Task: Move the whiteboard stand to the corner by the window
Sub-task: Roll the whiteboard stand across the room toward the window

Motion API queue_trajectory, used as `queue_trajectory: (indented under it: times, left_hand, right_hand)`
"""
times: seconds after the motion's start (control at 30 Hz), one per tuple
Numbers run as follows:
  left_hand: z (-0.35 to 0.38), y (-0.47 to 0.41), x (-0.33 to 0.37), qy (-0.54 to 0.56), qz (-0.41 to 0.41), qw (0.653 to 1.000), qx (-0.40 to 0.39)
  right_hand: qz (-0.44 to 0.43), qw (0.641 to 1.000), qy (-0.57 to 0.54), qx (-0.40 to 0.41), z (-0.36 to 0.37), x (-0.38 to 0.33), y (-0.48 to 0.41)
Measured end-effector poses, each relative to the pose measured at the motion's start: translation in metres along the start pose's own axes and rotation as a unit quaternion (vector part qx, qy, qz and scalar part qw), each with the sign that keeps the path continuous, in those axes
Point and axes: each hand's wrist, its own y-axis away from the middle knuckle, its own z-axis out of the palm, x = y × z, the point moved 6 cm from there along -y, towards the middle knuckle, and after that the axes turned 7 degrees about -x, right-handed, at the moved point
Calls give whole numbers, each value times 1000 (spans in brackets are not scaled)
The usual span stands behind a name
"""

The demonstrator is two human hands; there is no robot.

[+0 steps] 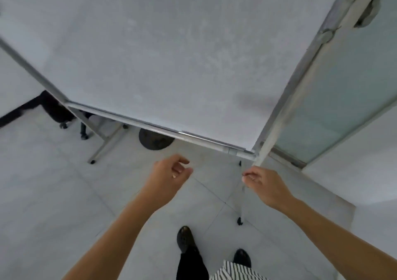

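The whiteboard stand (163, 60) fills the upper half of the head view, a large white board in a grey metal frame, its pen rail (163, 130) running across just above my hands. My left hand (169, 175) hovers below the rail with fingers loosely curled, holding nothing. My right hand (263, 182) sits below the board's lower right corner, fingertips pinched at the thin right leg (242, 200) of the stand. The left leg (103, 144) shows under the board.
A frosted glass panel (335, 99) in a metal frame stands close to the board's right edge. A white wall (365, 172) lies at the right. Under the board are a dark round base (154, 139) and black chair castors (64, 125). My feet (187, 239) stand on grey floor tiles.
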Motion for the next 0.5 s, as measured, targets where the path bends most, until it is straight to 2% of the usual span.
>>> queue_trajectory:
  times: [0.3, 0.5]
  left_hand:
    - [-69, 155, -175, 90, -154, 976, 123]
    - [-155, 237, -289, 128, -250, 937, 209]
  right_hand:
    - [-77, 991, 7, -110, 134, -100, -7]
    - [-110, 981, 14, -157, 244, -186, -20]
